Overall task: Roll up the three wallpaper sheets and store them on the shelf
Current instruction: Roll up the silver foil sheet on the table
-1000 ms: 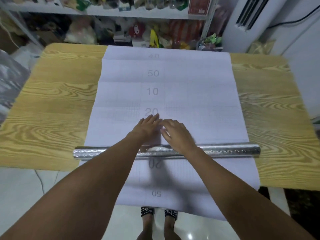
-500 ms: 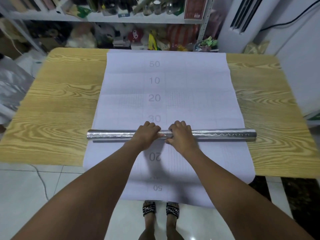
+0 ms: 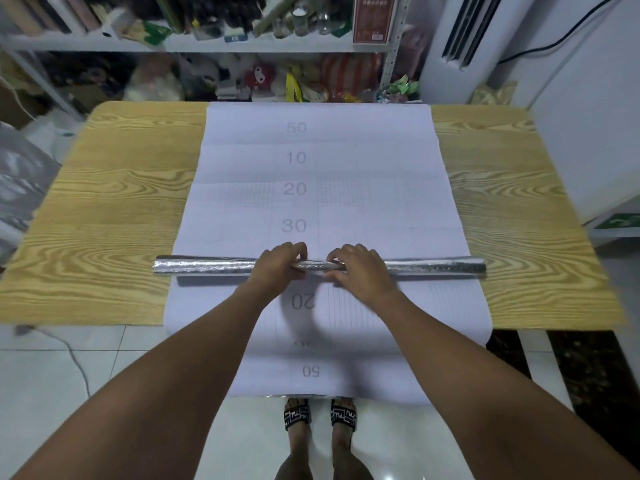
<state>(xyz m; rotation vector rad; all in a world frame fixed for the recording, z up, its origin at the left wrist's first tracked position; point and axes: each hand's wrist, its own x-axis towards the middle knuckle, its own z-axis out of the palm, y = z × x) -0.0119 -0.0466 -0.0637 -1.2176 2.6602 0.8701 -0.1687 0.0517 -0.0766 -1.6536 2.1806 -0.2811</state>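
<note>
A silver wallpaper roll (image 3: pixel 204 266) lies crosswise on a white sheet (image 3: pixel 363 174) whose gridded backing side, printed with numbers, faces up. The sheet runs down the middle of the wooden table (image 3: pixel 114 216) and hangs over the near edge toward my feet. My left hand (image 3: pixel 282 261) and my right hand (image 3: pixel 356 265) sit side by side at the roll's middle, fingers curled over its top. The roll's left end sticks out past the sheet's edge. The shelf (image 3: pixel 207 43) stands behind the table.
The shelf is crowded with bottles, toys and bags. A white air conditioner (image 3: pixel 460 39) stands at the back right. A plastic-covered bundle (image 3: pixel 17 181) sits left of the table. White floor tiles and my sandalled feet (image 3: pixel 318 414) show below.
My hands went from lying flat on the sheet beyond the roll to curling over it. The roll has moved farther up the sheet, covering more of the printed numbers.
</note>
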